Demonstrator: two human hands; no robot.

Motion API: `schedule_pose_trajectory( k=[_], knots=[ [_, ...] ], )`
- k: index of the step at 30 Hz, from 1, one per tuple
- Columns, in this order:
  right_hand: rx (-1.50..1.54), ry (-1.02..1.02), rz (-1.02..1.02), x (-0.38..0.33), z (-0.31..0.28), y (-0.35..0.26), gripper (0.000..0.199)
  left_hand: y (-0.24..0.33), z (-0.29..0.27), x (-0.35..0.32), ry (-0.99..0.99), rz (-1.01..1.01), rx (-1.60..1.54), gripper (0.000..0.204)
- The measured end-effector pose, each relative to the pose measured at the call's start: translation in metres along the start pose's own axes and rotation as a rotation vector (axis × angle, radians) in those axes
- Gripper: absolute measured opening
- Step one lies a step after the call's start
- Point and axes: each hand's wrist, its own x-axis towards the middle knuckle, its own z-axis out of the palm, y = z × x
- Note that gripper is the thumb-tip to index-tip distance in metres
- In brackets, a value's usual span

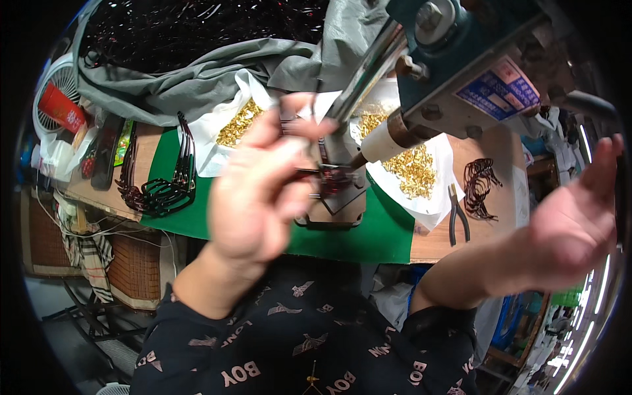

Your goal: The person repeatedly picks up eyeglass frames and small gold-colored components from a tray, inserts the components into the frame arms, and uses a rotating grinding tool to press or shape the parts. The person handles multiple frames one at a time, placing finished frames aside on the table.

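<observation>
1. Green cloth point(388, 240) covers the middle of the table, perhaps to guard it from scratches.
2. The dark piece point(337, 176) sits at the centre, under the tip of the press point(421, 56), seemingly placed there to meet it.
3. The left hand point(250, 191), left of centre, curls its fingers beside the dark piece; blur means I cannot tell whether they grip it.
4. The right hand point(569, 227), at the right edge, is spread wide with nothing visible in it, below the lever point(589, 103).
5. Gold parts point(411, 174) lie on white paper point(428, 216) right of centre, likely to keep small bits together; the pliers point(455, 217) lie just beside, probably for easy reach.
6. Dark frames point(158, 196) lie grouped at left.
7. Writing: a blue-and-white label point(498, 89), upper right; pale lettering and bird shapes on the black shirt point(329, 365), bottom.
</observation>
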Motion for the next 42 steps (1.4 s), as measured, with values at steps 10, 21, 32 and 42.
schedule_pose_trajectory(
  k=[10,21,32,42],
  knots=[
    [-0.491,-0.484,0.918,-0.220,0.038,0.108,0.013,0.015,-0.121,-0.017,0.373,0.176,0.823,0.044],
    [-0.728,-0.759,0.642,-0.224,0.048,0.125,0.012,-0.030,-0.081,-0.013,-0.157,0.138,1.937,0.075],
    [0.101,-0.362,1.301,-0.169,0.042,0.019,0.009,-0.025,-0.060,-0.049,-0.279,0.340,1.245,0.068],
    [0.297,-0.524,1.044,-0.159,0.082,-0.024,0.013,-0.022,-0.036,-0.044,-0.269,0.043,0.822,0.070]
  ],
)
